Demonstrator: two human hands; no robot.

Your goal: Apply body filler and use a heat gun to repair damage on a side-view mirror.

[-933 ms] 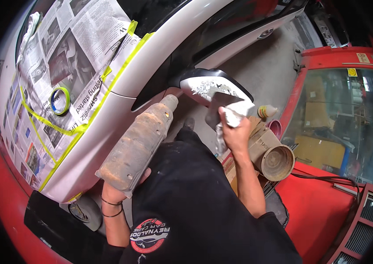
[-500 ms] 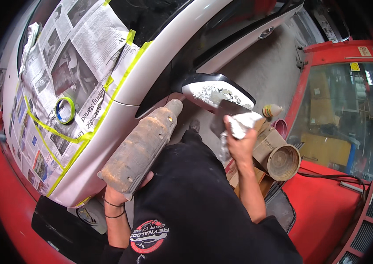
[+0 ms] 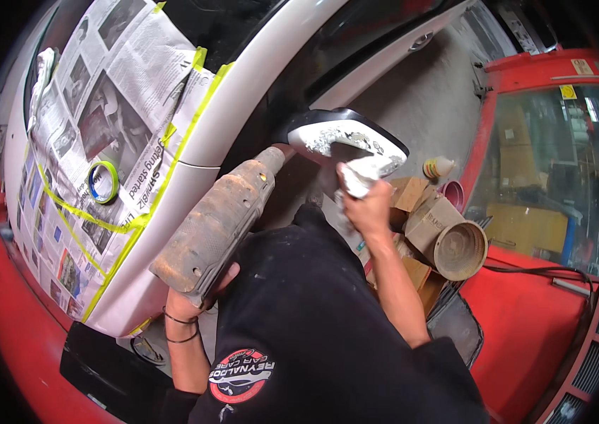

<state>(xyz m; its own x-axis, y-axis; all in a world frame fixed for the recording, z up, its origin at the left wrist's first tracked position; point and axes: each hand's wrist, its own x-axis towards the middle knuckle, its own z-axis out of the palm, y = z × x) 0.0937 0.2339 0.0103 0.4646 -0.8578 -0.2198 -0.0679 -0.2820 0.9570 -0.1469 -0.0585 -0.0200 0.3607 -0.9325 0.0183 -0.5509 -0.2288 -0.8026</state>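
Observation:
My left hand (image 3: 185, 305) is closed on the lower end of a long, rusty, rounded metal piece with holes, like an exhaust heat shield (image 3: 211, 226), held slanting beside the car. My right hand (image 3: 371, 208) grips a crumpled white cloth (image 3: 360, 175). A dark flat sheet (image 3: 345, 152) juts out beyond the cloth; its kind I cannot make out. Both are in front of a side mirror (image 3: 370, 136) with a black upper edge and patchy, flaking white paint on its housing. Whether the sheet touches the mirror I cannot tell.
Newspaper (image 3: 119, 92) edged with yellow-green tape covers the white car panel at left, with a tape roll (image 3: 103, 181) on it. At right are cardboard boxes (image 3: 423, 220), a round basket-like container (image 3: 460, 249), a bottle (image 3: 438, 167) and a red-framed glass panel (image 3: 539, 162).
My right hand has moved left and up, bringing the cloth and dark sheet in front of the mirror. The heat shield has shifted slightly left and up in view.

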